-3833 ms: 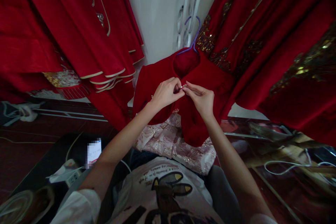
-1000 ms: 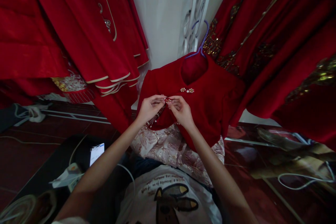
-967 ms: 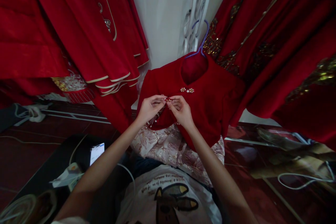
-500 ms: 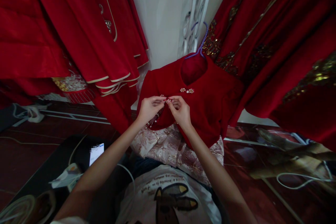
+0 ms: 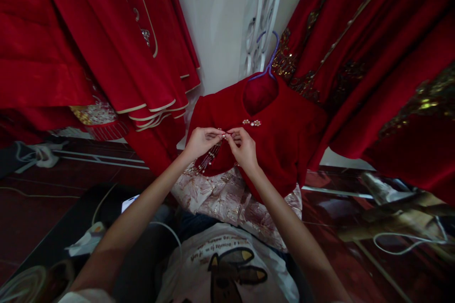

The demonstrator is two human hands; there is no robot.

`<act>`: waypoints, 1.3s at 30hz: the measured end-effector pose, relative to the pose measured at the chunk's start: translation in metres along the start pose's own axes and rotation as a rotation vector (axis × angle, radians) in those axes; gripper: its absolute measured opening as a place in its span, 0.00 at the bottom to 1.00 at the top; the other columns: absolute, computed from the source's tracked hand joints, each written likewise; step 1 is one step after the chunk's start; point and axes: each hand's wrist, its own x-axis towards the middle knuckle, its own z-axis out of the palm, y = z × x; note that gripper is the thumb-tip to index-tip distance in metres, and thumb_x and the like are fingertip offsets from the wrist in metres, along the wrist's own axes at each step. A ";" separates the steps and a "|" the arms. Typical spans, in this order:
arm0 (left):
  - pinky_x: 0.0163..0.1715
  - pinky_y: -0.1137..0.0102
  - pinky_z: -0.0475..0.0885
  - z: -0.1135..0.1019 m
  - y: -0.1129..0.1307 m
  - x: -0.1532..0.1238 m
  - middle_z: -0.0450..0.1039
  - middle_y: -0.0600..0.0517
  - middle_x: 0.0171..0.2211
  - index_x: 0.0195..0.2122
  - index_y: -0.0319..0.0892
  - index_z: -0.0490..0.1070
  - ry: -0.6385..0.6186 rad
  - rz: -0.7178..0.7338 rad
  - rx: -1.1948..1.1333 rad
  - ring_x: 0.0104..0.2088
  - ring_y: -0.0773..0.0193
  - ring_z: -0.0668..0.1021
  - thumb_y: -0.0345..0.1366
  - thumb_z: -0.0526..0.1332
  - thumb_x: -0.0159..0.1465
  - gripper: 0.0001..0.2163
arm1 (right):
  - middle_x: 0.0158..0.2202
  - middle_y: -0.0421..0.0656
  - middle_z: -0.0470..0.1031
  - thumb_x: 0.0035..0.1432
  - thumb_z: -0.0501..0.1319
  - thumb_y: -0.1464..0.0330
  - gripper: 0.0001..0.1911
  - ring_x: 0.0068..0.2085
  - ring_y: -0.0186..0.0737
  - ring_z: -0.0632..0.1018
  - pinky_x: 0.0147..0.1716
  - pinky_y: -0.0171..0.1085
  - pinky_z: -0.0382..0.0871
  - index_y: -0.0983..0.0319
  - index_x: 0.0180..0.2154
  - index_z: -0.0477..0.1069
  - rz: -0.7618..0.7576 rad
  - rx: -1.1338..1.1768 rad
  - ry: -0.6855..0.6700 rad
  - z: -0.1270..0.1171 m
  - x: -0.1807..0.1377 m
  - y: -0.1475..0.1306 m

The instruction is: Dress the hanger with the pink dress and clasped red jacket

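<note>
A red top (image 5: pixel 284 128) hangs on a purple hanger (image 5: pixel 270 67) and drapes down towards my lap. Pinched closed at its front, my left hand (image 5: pixel 203 142) and my right hand (image 5: pixel 243 147) meet fingertip to fingertip on the red cloth. Small beads show at the fingertips, but what exactly lies between them is too small to make out. Below my left fingers dangles a beaded tassel (image 5: pixel 210 157). A pearl-and-flower clasp (image 5: pixel 251 123) sits on the top under the neckline, above my right hand. Pale pink brocade cloth (image 5: pixel 227 191) spreads across my lap beneath the top.
Red garments hang at left (image 5: pixel 152 71) and right (image 5: pixel 373 80), the right one with gold sequins. White metal bars (image 5: pixel 265 19) stand behind the hanger. A phone (image 5: pixel 128 202) and a white power adapter (image 5: pixel 87 239) lie left of my arm; a white cable (image 5: pixel 408 236) loops at right.
Both hands stay pinched at the same spot, with small finger shifts. More of the tassel shows below my left hand. My left forearm now covers most of the phone.
</note>
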 end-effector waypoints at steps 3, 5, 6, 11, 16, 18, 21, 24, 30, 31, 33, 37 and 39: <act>0.37 0.71 0.78 0.002 0.001 0.004 0.81 0.47 0.35 0.41 0.38 0.76 0.002 0.017 0.047 0.35 0.64 0.82 0.38 0.65 0.59 0.12 | 0.36 0.44 0.75 0.62 0.59 0.62 0.09 0.35 0.36 0.78 0.34 0.34 0.75 0.61 0.40 0.70 0.014 0.007 -0.021 -0.002 0.003 0.002; 0.35 0.72 0.77 0.002 0.003 0.005 0.80 0.49 0.32 0.43 0.38 0.74 0.039 -0.011 0.048 0.33 0.65 0.82 0.37 0.66 0.58 0.13 | 0.36 0.43 0.76 0.61 0.61 0.63 0.09 0.35 0.36 0.79 0.34 0.34 0.76 0.60 0.41 0.70 0.057 0.040 -0.071 -0.006 0.003 0.003; 0.35 0.72 0.77 0.002 0.003 0.003 0.80 0.49 0.31 0.43 0.38 0.73 0.065 -0.029 0.061 0.32 0.65 0.82 0.37 0.67 0.58 0.14 | 0.36 0.43 0.77 0.60 0.61 0.63 0.09 0.36 0.36 0.79 0.35 0.34 0.76 0.60 0.41 0.69 0.082 0.065 -0.113 -0.009 0.002 0.003; 0.35 0.72 0.75 -0.010 -0.004 -0.022 0.80 0.50 0.32 0.36 0.40 0.73 -0.055 -0.088 0.292 0.32 0.65 0.81 0.38 0.64 0.60 0.07 | 0.41 0.44 0.79 0.60 0.62 0.63 0.10 0.41 0.37 0.81 0.37 0.34 0.76 0.60 0.42 0.70 0.181 0.062 -0.296 -0.044 -0.016 0.003; 0.31 0.73 0.75 -0.018 -0.023 -0.052 0.78 0.51 0.30 0.38 0.39 0.71 -0.381 -0.288 0.250 0.31 0.66 0.80 0.30 0.63 0.56 0.08 | 0.34 0.43 0.79 0.61 0.60 0.66 0.06 0.33 0.36 0.80 0.33 0.33 0.72 0.61 0.39 0.72 0.226 -0.157 -0.489 -0.077 -0.035 0.015; 0.32 0.71 0.75 -0.014 -0.025 -0.056 0.77 0.51 0.30 0.38 0.38 0.70 -0.380 -0.307 0.185 0.31 0.65 0.80 0.31 0.64 0.55 0.10 | 0.32 0.43 0.79 0.59 0.62 0.66 0.06 0.31 0.35 0.79 0.31 0.33 0.70 0.61 0.39 0.73 0.245 -0.271 -0.521 -0.077 -0.038 0.020; 0.33 0.70 0.76 -0.006 -0.022 -0.056 0.78 0.50 0.29 0.38 0.37 0.70 -0.389 -0.351 0.118 0.31 0.64 0.81 0.31 0.65 0.54 0.11 | 0.31 0.42 0.78 0.54 0.67 0.66 0.10 0.30 0.35 0.77 0.30 0.32 0.68 0.61 0.38 0.72 0.232 -0.392 -0.505 -0.067 -0.044 0.026; 0.35 0.70 0.76 0.001 -0.018 -0.055 0.79 0.48 0.31 0.36 0.36 0.72 -0.398 -0.401 0.120 0.33 0.64 0.81 0.28 0.65 0.53 0.09 | 0.30 0.40 0.76 0.50 0.69 0.67 0.10 0.30 0.34 0.76 0.30 0.31 0.66 0.60 0.33 0.70 0.220 -0.406 -0.478 -0.053 -0.049 0.030; 0.42 0.68 0.78 0.009 -0.018 -0.054 0.82 0.47 0.34 0.38 0.35 0.77 -0.373 -0.447 0.094 0.35 0.64 0.83 0.25 0.63 0.52 0.11 | 0.26 0.37 0.74 0.50 0.67 0.69 0.08 0.29 0.33 0.75 0.31 0.31 0.67 0.61 0.29 0.68 0.238 -0.206 -0.402 -0.047 -0.049 0.044; 0.42 0.68 0.78 0.009 -0.019 -0.054 0.82 0.47 0.34 0.38 0.35 0.78 -0.355 -0.454 0.088 0.35 0.64 0.83 0.25 0.63 0.52 0.12 | 0.26 0.38 0.75 0.50 0.67 0.69 0.08 0.30 0.34 0.76 0.32 0.31 0.68 0.61 0.29 0.69 0.253 -0.160 -0.399 -0.048 -0.048 0.046; 0.42 0.68 0.78 0.010 -0.019 -0.054 0.82 0.47 0.34 0.38 0.35 0.78 -0.334 -0.467 0.073 0.35 0.63 0.83 0.26 0.64 0.52 0.11 | 0.28 0.40 0.76 0.49 0.69 0.66 0.09 0.30 0.34 0.77 0.33 0.32 0.69 0.62 0.29 0.70 0.295 -0.056 -0.430 -0.049 -0.046 0.045; 0.41 0.70 0.78 0.011 -0.020 -0.054 0.82 0.49 0.33 0.34 0.36 0.78 -0.349 -0.472 0.041 0.34 0.64 0.83 0.26 0.65 0.50 0.09 | 0.30 0.42 0.79 0.49 0.70 0.61 0.12 0.32 0.36 0.79 0.35 0.34 0.72 0.63 0.30 0.73 0.306 0.146 -0.506 -0.042 -0.048 0.034; 0.39 0.71 0.78 0.012 -0.020 -0.054 0.82 0.50 0.32 0.33 0.37 0.77 -0.353 -0.471 0.042 0.34 0.64 0.83 0.26 0.66 0.50 0.08 | 0.31 0.42 0.79 0.50 0.70 0.62 0.12 0.33 0.36 0.79 0.34 0.33 0.73 0.62 0.30 0.73 0.289 0.120 -0.437 -0.035 -0.052 0.028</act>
